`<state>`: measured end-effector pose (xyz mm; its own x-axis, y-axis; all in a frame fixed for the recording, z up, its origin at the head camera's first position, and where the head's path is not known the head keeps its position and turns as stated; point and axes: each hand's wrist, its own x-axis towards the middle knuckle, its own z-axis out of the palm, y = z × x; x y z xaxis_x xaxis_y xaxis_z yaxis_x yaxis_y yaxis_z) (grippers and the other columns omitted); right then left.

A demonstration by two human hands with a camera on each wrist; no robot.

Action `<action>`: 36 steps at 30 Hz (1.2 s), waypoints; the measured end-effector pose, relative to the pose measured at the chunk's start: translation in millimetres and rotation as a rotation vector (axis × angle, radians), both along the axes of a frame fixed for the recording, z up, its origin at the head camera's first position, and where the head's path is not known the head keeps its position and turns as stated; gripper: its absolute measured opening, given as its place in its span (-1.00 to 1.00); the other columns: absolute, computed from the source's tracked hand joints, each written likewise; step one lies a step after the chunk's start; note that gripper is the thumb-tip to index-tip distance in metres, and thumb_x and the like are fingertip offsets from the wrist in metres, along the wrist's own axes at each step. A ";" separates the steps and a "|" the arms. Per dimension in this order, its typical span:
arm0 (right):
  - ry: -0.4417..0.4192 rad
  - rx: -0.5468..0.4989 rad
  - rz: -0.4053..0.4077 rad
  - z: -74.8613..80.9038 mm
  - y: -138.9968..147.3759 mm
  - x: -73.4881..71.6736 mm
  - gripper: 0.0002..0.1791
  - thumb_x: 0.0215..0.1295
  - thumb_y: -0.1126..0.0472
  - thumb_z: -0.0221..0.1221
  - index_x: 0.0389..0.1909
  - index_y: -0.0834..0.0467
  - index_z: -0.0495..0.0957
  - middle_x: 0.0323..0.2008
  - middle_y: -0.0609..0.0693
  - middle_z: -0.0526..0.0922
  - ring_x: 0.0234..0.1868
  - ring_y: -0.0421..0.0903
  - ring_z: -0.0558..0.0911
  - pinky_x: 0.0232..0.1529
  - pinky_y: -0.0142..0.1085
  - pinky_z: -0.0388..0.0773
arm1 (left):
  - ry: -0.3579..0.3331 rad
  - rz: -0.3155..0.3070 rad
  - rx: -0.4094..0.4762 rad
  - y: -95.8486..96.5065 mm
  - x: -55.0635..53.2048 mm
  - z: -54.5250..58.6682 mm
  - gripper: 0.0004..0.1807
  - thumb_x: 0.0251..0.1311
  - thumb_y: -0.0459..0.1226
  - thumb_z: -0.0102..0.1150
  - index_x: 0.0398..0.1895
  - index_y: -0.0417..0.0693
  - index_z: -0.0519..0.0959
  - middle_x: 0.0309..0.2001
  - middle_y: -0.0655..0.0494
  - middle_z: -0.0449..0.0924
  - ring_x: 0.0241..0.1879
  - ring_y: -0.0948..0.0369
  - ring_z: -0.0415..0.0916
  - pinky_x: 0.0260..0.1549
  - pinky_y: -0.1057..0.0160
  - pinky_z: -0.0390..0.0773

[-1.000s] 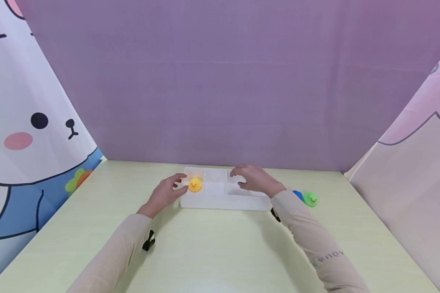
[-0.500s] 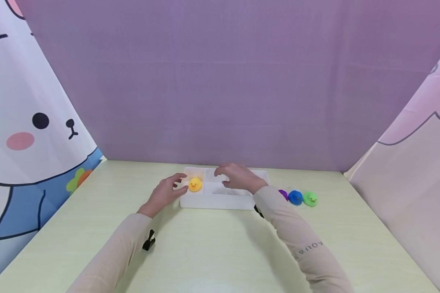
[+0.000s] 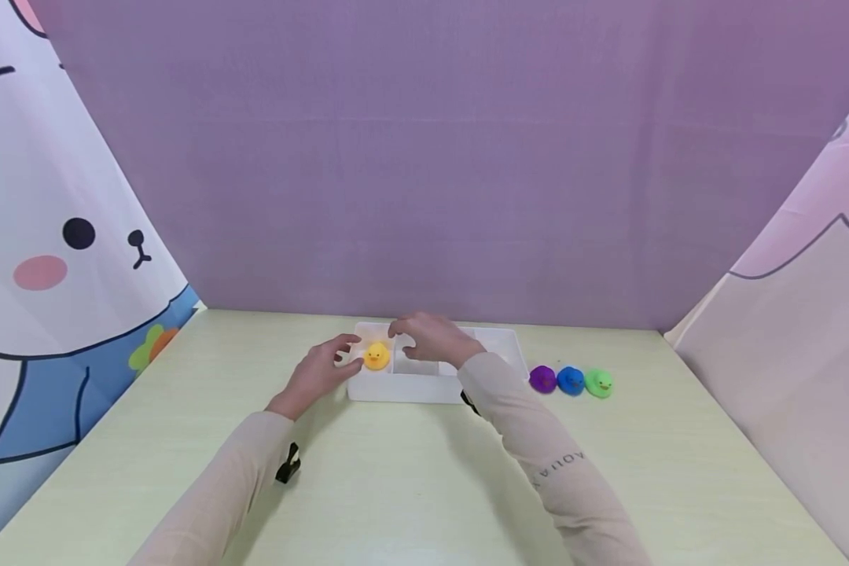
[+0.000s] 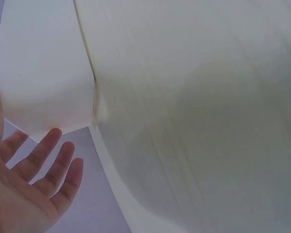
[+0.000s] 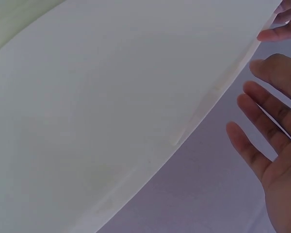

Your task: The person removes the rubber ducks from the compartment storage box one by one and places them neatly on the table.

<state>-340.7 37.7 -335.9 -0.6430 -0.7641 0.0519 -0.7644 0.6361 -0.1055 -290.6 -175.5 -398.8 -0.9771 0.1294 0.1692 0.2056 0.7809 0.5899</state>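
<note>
A white divided box (image 3: 403, 389) sits at the back of the table, with a yellow toy duck (image 3: 376, 356) in its left front compartment. At the box's left end is my left hand (image 3: 317, 373), thumb and fingers spread apart. In the left wrist view the fingertips (image 4: 55, 132) of that hand lie right at the box's corner. My right hand (image 3: 435, 338) hovers over the middle compartments, fingers loosely bent and holding nothing. It hides part of the box's back. The right wrist view shows its fingers (image 5: 242, 141) apart beside the box wall (image 5: 111, 97).
Right of the box a purple toy duck (image 3: 542, 379), a blue toy duck (image 3: 571, 381) and a green toy duck (image 3: 599, 384) stand in a row on the pale table (image 3: 396, 487). A purple curtain (image 3: 424, 157) hangs behind the table.
My right hand has moved left over the box, from its right compartments towards the middle. The purple duck and the whole blue duck have come into sight. My left hand stays put.
</note>
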 end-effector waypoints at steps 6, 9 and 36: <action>0.011 -0.004 -0.010 -1.7 -14.0 -1.5 -0.61 0.10 0.26 0.24 0.00 0.05 0.54 0.00 -0.10 0.58 0.02 -0.11 0.54 0.03 -0.23 0.48 | 0.000 0.001 0.000 0.4 1.9 1.4 -0.50 0.16 -0.09 0.11 0.18 0.01 0.37 0.03 -0.15 0.52 -0.08 -0.04 0.50 -0.18 0.00 0.51; 0.013 0.001 -0.017 -3.0 -20.0 -2.4 -0.62 0.10 0.25 0.25 0.00 0.06 0.55 0.00 -0.10 0.58 0.03 -0.11 0.53 0.04 -0.21 0.47 | -0.003 0.007 -0.001 0.1 1.3 1.5 -0.49 0.15 -0.07 0.11 0.18 0.02 0.38 0.02 -0.14 0.53 -0.08 -0.03 0.51 -0.18 0.01 0.52; -0.022 0.043 -0.154 -24.5 -49.3 -10.7 -0.61 0.06 0.22 0.29 -0.02 0.00 0.56 -0.05 -0.12 0.61 -0.07 -0.17 0.53 -0.04 -0.31 0.50 | 0.011 -0.006 0.009 -0.9 1.3 0.4 -0.49 0.14 -0.09 0.11 0.18 0.02 0.38 0.00 -0.14 0.54 -0.09 -0.04 0.51 -0.21 0.01 0.52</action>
